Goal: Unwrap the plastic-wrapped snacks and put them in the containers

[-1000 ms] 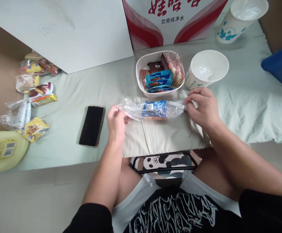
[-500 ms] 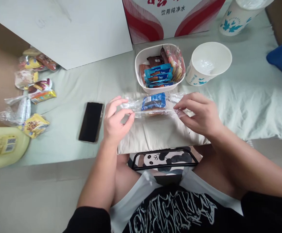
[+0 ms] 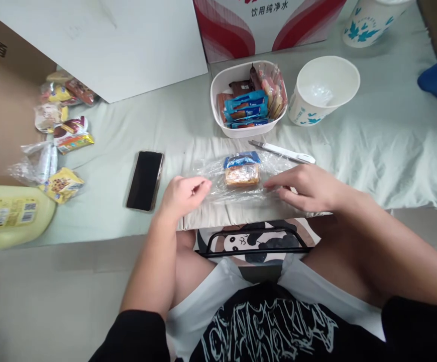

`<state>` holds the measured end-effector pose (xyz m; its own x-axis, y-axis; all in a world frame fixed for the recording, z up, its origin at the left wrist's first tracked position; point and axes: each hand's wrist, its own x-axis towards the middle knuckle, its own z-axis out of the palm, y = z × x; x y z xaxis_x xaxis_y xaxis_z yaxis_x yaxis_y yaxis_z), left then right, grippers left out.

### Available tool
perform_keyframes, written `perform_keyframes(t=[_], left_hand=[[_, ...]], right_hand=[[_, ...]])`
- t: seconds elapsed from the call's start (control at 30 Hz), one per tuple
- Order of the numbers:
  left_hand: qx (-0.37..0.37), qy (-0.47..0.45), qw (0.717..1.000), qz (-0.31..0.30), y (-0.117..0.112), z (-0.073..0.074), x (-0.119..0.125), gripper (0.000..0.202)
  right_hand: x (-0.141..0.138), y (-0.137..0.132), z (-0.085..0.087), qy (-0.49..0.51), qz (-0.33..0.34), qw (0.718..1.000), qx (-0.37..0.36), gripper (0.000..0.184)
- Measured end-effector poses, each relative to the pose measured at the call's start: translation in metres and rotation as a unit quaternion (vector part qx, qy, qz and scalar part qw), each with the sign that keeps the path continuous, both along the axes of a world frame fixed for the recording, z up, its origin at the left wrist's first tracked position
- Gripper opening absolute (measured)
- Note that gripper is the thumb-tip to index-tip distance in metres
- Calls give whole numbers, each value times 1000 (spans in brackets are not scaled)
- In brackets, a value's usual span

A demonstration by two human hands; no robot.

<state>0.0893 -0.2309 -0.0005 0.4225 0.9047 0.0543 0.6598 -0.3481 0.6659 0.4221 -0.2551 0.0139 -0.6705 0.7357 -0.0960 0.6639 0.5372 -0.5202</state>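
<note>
A sheet of clear plastic wrap (image 3: 218,190) lies crinkled near the table's front edge. On it rest a blue snack packet (image 3: 241,159) and, just in front, a clear-wrapped pale-brown snack (image 3: 242,175). My left hand (image 3: 184,197) is closed at the wrap's left edge, thumb against the curled fingers. At the right side my right hand (image 3: 302,188) keeps its index finger long and its thumb below, with wrap between them. A white-handled utility knife (image 3: 284,152) lies behind that hand, partly over the wrap.
Behind the wrap stands a white bin (image 3: 220,128) of packaged snacks, with paper cups (image 3: 297,108) (image 3: 365,30) to its right. A phone (image 3: 145,181) lies left of my left hand. Farther left are loose snacks (image 3: 62,185) and a yellow jug (image 3: 37,218). Boxes (image 3: 146,45) stand behind.
The wrap has come down toward me, baring the pale-brown snack in front of the blue packet. Both hands have moved slightly nearer. The utility knife now shows.
</note>
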Motion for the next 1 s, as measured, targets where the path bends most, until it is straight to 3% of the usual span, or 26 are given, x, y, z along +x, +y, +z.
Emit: perform_keyframes(t=[0.1,0.2,0.27,0.37,0.43,0.5,0.6,0.73,1.0], left_hand=[[67,-23,992,108,14,-2,-7,13],[113,-32,986,120,23,-6,-6,42],[93,-29,989,110,26,-10,-1,47],[6,-102,985,142,28,-16,9,22],[-80,-201,960,176,29,-19,16,26],[-161,-274,926,202,30,-21,22,35],[-216,-278,910,219,31,-23,28,52],[-208,-254,924,198,30,-23,35,62],[-116,-293,918,240,31,-27,24,61]], right_hand=[[3,4,-4,-82,-75,993,32,48],[-3,7,-8,-109,-156,979,69,60],[-11,8,-9,-66,-197,976,70,68],[-27,6,-9,51,-252,963,77,70],[-38,4,-12,120,-241,957,111,60],[-47,3,-17,150,-178,962,145,50],[-58,3,-28,125,-105,976,144,57],[-67,5,-37,83,-118,982,121,73],[-52,15,-35,139,-139,977,84,76]])
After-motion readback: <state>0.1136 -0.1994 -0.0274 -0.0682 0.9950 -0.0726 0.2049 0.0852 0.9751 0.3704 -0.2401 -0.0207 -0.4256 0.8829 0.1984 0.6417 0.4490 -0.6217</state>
